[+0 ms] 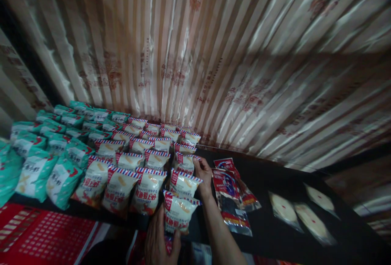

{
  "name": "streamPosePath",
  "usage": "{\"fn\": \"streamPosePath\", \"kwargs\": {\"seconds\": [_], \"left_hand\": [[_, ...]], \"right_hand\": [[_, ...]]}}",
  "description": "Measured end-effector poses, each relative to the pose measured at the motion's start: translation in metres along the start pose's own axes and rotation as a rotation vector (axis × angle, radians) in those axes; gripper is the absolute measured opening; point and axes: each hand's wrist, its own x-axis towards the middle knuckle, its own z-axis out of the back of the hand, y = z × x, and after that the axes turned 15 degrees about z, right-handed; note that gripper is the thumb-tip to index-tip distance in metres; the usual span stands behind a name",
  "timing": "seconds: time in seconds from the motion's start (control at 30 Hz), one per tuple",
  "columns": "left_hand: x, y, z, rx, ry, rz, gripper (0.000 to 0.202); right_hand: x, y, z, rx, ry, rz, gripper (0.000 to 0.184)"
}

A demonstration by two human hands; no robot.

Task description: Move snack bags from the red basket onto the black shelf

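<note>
My left hand (159,238) is around the lower left of a white and red snack bag (179,213) with a striped top seal, at the near edge of the black surface. My right hand (204,174) reaches farther in, its fingers curled at the right edge of another bag of the same kind (184,164). Between the hands stands a third matching bag (183,184). Rows of the same white and red bags (120,187) stand upright to the left of my hands. Some of the right hand's fingers are hidden behind its bag.
Green snack bags (36,173) fill the left side. Dark red packets (227,187) lie right of my right arm, and flat pale round packs (284,209) lie farther right on the black surface (259,232). A red basket (51,232) is below left; a pleated curtain (183,53) hangs behind.
</note>
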Motion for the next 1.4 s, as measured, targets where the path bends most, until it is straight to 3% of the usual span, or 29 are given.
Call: {"fn": "streamPosePath", "kwargs": {"seconds": [0.17, 0.3, 0.5, 0.67, 1.0, 1.2, 1.33, 1.4], "left_hand": [[0.007, -0.003, 0.007, 0.036, 0.018, -0.052, 0.059], [0.010, -0.008, 0.011, 0.035, 0.032, -0.051, 0.057], [0.009, -0.007, 0.011, 0.038, 0.049, -0.026, 0.055], [0.012, -0.013, 0.015, 0.015, 0.122, -0.010, 0.053], [0.028, -0.021, 0.005, 0.056, 0.065, -0.097, 0.058], [0.027, -0.013, 0.004, 0.112, 0.080, -0.125, 0.060], [0.029, -0.010, 0.005, 0.125, 0.066, -0.163, 0.056], [0.029, -0.011, 0.009, 0.136, 0.072, -0.159, 0.054]], "right_hand": [[-0.021, 0.017, 0.005, -0.021, 0.006, -0.069, 0.045], [-0.053, 0.036, 0.016, -0.124, -0.071, -0.045, 0.047], [-0.093, 0.049, 0.028, -0.118, 0.172, -0.060, 0.031], [-0.091, 0.055, 0.024, 0.004, 0.202, -0.142, 0.028], [-0.091, 0.050, 0.016, 0.064, 0.106, -0.216, 0.040], [-0.116, 0.062, 0.025, -0.167, -0.035, -0.017, 0.039], [-0.143, 0.067, 0.023, -0.285, 0.137, 0.036, 0.045], [-0.153, 0.067, 0.018, -0.350, 0.154, 0.052, 0.050]]}}
